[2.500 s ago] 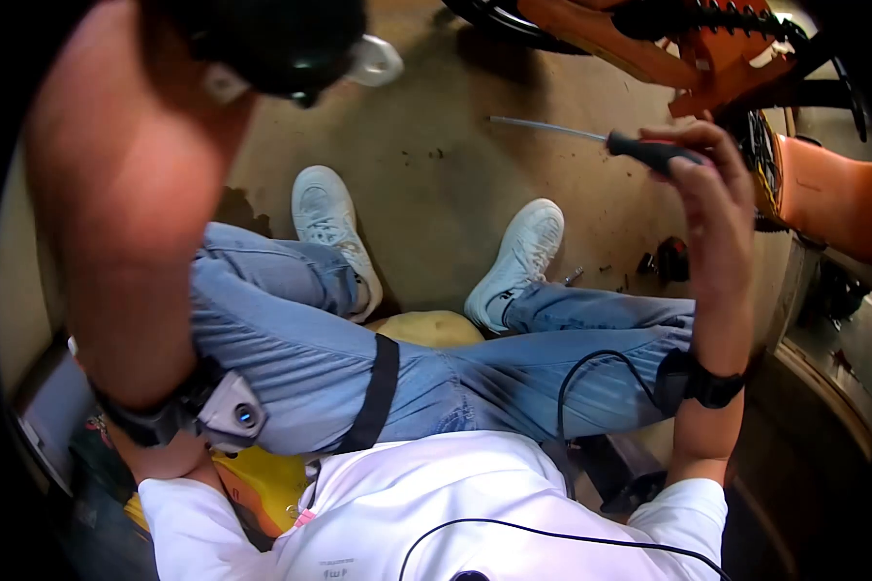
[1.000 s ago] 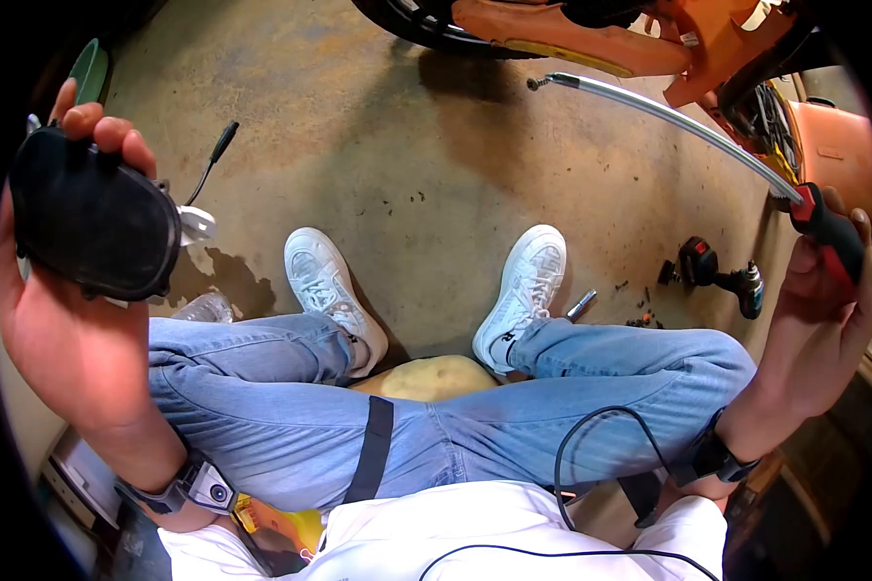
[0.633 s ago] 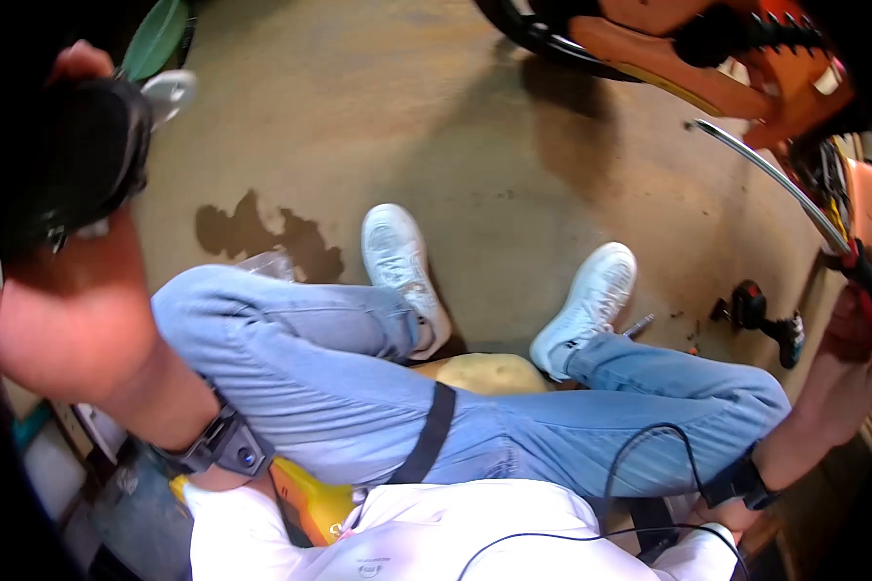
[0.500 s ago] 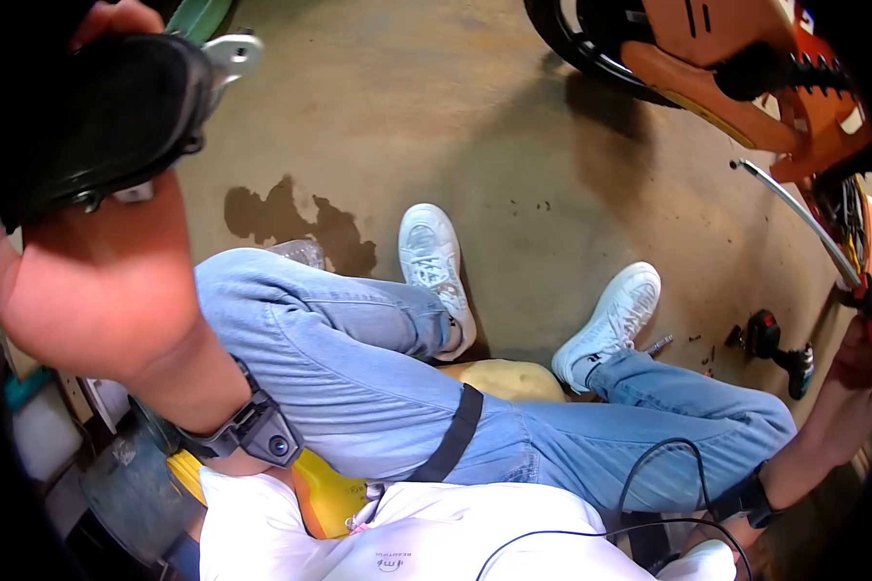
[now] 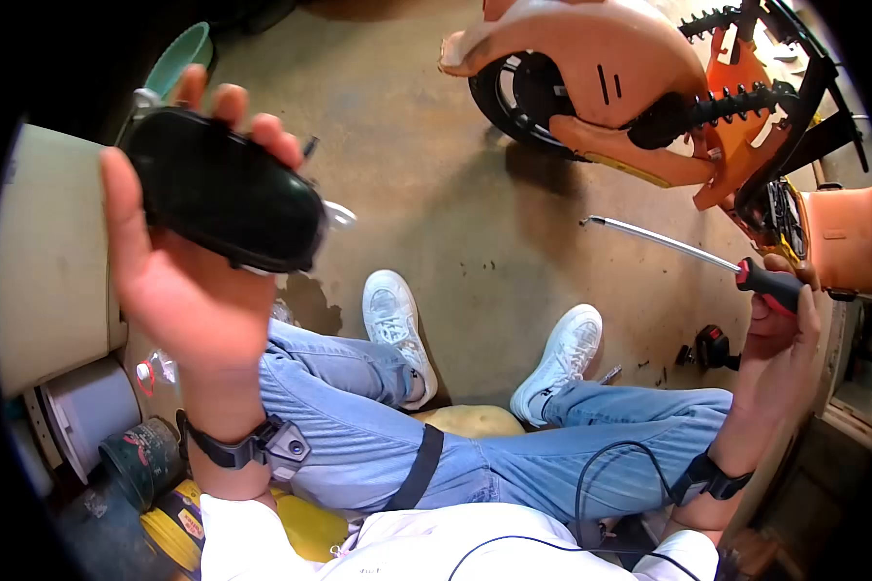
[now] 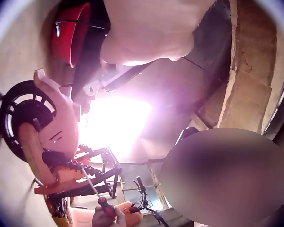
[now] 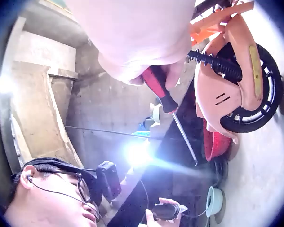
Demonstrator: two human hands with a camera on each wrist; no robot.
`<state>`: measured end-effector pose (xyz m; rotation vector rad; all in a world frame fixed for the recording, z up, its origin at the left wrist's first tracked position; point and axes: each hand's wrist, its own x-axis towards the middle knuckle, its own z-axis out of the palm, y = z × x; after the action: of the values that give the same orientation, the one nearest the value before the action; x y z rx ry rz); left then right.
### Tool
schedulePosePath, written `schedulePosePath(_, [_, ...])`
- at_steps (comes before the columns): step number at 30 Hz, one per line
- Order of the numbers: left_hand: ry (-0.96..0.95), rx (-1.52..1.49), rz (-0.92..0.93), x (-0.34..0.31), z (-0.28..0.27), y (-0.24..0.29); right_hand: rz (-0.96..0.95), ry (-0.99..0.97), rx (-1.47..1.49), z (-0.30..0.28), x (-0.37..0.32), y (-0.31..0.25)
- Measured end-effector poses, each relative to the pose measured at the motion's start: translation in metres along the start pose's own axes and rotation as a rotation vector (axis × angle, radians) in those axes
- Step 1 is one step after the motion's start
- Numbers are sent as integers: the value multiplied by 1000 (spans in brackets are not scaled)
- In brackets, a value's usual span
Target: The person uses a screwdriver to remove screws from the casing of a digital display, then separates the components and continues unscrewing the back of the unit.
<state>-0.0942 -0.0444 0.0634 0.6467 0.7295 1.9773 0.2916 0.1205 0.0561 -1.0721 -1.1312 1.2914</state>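
My left hand (image 5: 203,310) holds up a black oval plastic housing (image 5: 228,189) with its smooth face toward the head camera. The fingertips wrap over the far edge, and the thumb lies along the left side. A pale tab (image 5: 338,215) sticks out at the right end; the underside is hidden. On the right, my right hand (image 5: 780,339) grips a screwdriver (image 5: 767,284) by its red and black handle. Its long metal shaft points left over the floor, with a small dark piece at the tip. The right wrist view also shows the screwdriver (image 7: 158,90) in the fingers.
An orange two-wheeled vehicle (image 5: 639,73) stands at the back right, its coil springs exposed. A cordless drill (image 5: 715,347) lies near the right knee. White shoes (image 5: 564,353) rest on the floor. At the left are a pale cabinet (image 5: 53,261) and a green basin (image 5: 179,58).
Since half a second ago, the left hand has turned the housing to show its full face. The screwdriver has swung to point more to the left. The head view has shifted, revealing more of the vehicle.
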Motion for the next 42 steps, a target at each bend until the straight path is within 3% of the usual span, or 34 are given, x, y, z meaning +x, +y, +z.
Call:
schedulePosePath(5, [12,-236,-184,-4,9,-19,-6,-29,48,5,-2,2])
schedulePosePath(10, [-22,-266,-319,-8,19,-32,-21,-81,54,7,-2,3])
schedulePosePath(18, [-98,-244,-404,-13,28,-45,-30,-80,70,3,3,7])
schedulePosePath(24, [-188,-312,-491,-17,34,-52,16,-187,108,-5,8,10])
schedulePosePath(33, [-213,-183,-447,-21,36,-62,7,-163,143,-5,4,7])
schedulePosePath(35, [-60,59,-431,-24,40,-65,15,-161,193,-1,2,6])
schedulePosePath(36, [-22,-40,-453,-25,40,-68,16,-149,186,1,2,5])
schedulePosePath(42, [5,91,-551,-32,44,-80,14,-205,146,5,-4,2])
